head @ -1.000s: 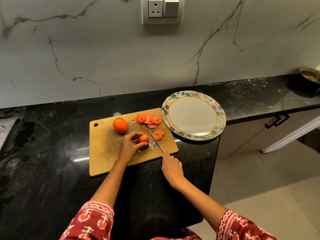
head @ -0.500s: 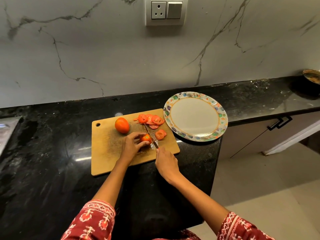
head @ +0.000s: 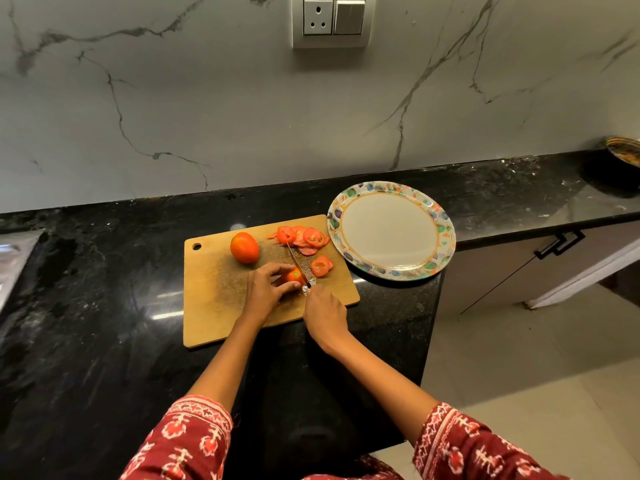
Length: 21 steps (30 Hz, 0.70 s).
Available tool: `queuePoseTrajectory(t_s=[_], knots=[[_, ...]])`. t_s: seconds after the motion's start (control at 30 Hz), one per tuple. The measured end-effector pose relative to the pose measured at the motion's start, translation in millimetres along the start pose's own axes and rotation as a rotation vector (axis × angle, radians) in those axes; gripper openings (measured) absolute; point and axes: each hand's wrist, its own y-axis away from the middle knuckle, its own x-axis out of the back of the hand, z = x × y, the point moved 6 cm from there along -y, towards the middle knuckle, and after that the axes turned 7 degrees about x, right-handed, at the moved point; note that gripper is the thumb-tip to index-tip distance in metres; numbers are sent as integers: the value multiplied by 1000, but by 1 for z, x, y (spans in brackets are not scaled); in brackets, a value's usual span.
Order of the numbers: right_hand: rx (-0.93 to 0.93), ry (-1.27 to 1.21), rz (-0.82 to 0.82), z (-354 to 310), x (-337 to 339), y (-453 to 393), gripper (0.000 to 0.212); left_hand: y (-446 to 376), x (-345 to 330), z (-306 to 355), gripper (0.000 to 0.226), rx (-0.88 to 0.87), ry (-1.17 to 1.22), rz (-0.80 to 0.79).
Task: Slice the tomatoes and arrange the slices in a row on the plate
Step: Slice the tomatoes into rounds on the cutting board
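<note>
A wooden cutting board [head: 214, 292] lies on the black counter. My left hand [head: 265, 292] holds a partly cut tomato [head: 294, 276] on the board, fingers curled round it. My right hand [head: 323, 315] grips a knife [head: 298, 262] whose blade lies against the tomato's right side. A whole tomato [head: 244, 247] sits at the board's back. Several slices [head: 304, 237] are piled at the back right corner, and one slice [head: 321, 266] lies just right of the blade. A white plate [head: 389, 232] with a coloured rim stands to the right of the board, holding nothing.
The black counter [head: 86, 323] ends in a corner just right of the board, with floor beyond. A marble wall with a socket [head: 332, 19] rises behind. A dish [head: 625, 150] sits at the far right, and a metal sink edge [head: 14, 258] shows at the left.
My right hand moved forward and left with the knife, bringing the blade from the board's front edge up against the tomato that my left hand holds.
</note>
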Motion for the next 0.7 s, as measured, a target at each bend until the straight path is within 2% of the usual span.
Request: queuePoseTrajectory(t_s=[0.23,0.7], knots=[[27,73,17,8,-5,8,25,-4,0,0,35,-8,-21,-13],[19,2,-38,11,-16,2,26,-2,-1,-2,34,-5,1,-7]])
